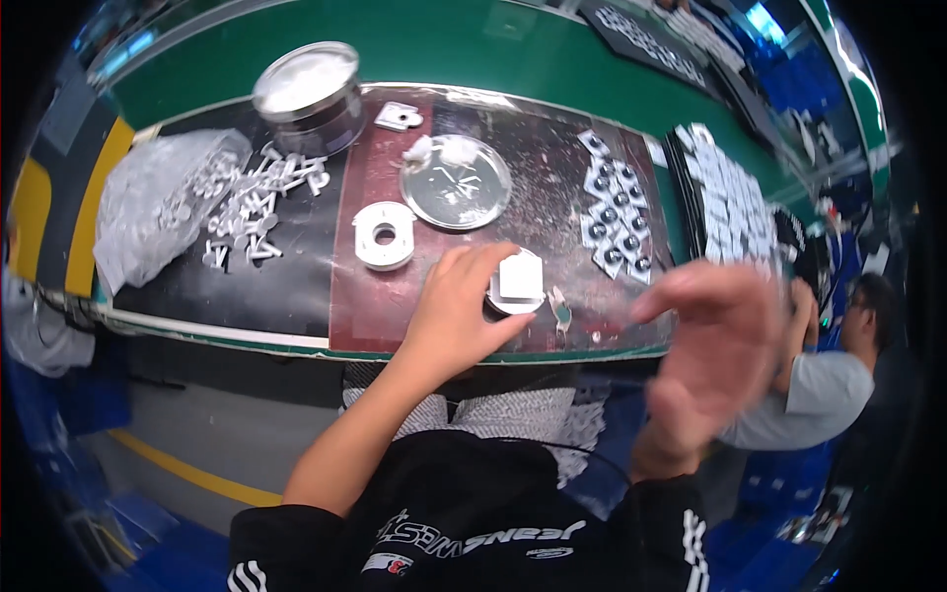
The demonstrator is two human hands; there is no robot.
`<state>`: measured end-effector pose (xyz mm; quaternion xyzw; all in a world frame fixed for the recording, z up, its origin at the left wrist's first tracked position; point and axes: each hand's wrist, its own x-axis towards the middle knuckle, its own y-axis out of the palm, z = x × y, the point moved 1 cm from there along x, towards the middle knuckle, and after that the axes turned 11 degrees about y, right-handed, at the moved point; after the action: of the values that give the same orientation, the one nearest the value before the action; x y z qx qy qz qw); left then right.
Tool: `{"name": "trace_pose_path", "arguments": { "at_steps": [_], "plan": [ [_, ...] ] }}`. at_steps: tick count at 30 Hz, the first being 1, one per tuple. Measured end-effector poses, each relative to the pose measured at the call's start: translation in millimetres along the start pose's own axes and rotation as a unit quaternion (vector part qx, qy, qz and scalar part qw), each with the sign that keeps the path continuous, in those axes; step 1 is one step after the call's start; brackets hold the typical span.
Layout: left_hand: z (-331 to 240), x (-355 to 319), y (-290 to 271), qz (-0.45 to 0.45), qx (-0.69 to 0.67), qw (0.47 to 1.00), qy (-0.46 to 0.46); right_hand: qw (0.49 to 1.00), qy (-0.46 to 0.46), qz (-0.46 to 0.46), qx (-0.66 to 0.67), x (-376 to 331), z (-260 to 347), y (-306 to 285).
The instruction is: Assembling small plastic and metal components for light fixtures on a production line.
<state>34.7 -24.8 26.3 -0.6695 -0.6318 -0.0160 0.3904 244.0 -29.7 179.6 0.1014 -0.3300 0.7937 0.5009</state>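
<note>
My left hand is curved around a small white round block, with fingers on its far side and thumb on its near side. A white square plate lies on top of that block. My right hand is raised over the table's front right edge, blurred by motion; its fingers and thumb are apart and I see nothing held. Left of my left hand stands a white ring-shaped part with a dark centre hole. A clear round dish with small white pieces sits behind.
At left, a plastic bag spills white stemmed parts beside a metal tin. White plates with black round pieces lie in rows at right. Beyond them is a tray of white pieces. Another person sits at far right.
</note>
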Motion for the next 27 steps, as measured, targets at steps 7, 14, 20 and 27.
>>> {"name": "trace_pose_path", "arguments": {
  "at_steps": [7, 14, 20, 27],
  "plan": [
    [2.1, -3.2, 5.8, 0.025, 0.02, 0.999, -0.025, 0.971, -0.197, -0.133, -0.026, -25.4, 8.8, -89.4],
    [-7.1, -5.4, -0.6, 0.029, 0.02, 0.999, -0.028, 0.963, -0.202, -0.172, -0.05, -90.0, -8.8, -169.7],
    [-4.3, -10.1, -0.8, 0.038, 0.044, 0.998, -0.013, 0.937, -0.262, -0.218, -0.081, -183.9, -49.9, -242.9],
    [-6.2, -11.5, 4.9, 0.028, 0.051, 0.998, -0.026, 0.934, -0.23, -0.261, -0.08, -256.3, -141.3, -343.3]
  ]
}}
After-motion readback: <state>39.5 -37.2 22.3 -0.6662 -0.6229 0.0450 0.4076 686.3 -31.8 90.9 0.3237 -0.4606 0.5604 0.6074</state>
